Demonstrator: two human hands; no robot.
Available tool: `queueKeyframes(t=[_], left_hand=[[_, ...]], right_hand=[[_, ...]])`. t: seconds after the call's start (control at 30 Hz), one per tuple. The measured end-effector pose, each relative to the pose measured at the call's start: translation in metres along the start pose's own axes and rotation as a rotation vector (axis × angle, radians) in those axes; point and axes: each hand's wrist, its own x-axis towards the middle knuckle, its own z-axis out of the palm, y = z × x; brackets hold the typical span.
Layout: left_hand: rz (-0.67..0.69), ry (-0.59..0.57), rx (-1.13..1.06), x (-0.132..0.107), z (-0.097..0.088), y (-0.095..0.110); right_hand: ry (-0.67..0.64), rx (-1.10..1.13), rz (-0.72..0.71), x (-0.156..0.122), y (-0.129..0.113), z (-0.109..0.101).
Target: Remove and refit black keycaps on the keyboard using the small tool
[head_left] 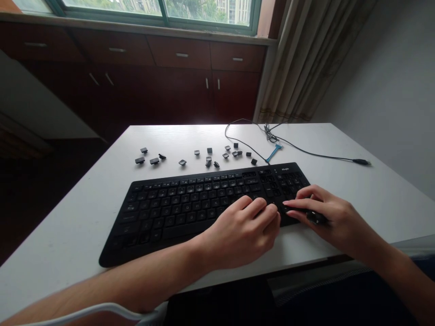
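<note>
A black keyboard lies on a white table. My left hand rests on its right part with the fingers curled onto the keys near the arrow block. My right hand is beside it at the keyboard's right end, fingers pressed together round a small dark thing I cannot make out. Several loose black keycaps lie scattered on the table behind the keyboard.
A small blue tool lies behind the keyboard. The keyboard's cable runs to a plug at the far right. Dark wooden cabinets, a window and a curtain stand beyond the table.
</note>
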Motion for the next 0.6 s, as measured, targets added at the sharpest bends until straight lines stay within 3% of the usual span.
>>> queueKeyframes(t=[0.2, 0.3, 0.37, 0.5, 0.57, 0.6], left_hand=[[-0.002, 0.005, -0.008, -0.001, 0.001, 0.000], [0.001, 0.005, -0.011, -0.002, 0.001, 0.000], [0.008, 0.010, -0.015, -0.002, 0.001, 0.000], [0.028, 0.039, -0.037, -0.001, -0.001, 0.000], [0.052, 0.073, -0.052, -0.001, -0.002, 0.001], [0.067, 0.090, -0.060, -0.001, -0.002, 0.002]], right_hand=[[-0.031, 0.052, 0.022, 0.002, -0.001, -0.002], [0.070, 0.181, 0.086, 0.005, -0.013, -0.012], [0.200, 0.374, 0.203, 0.008, -0.024, -0.022], [0.396, 1.018, 0.337, 0.026, -0.045, -0.029], [0.404, 1.221, 0.341, 0.040, -0.053, -0.025], [0.338, 1.259, 0.348, 0.048, -0.056, -0.022]])
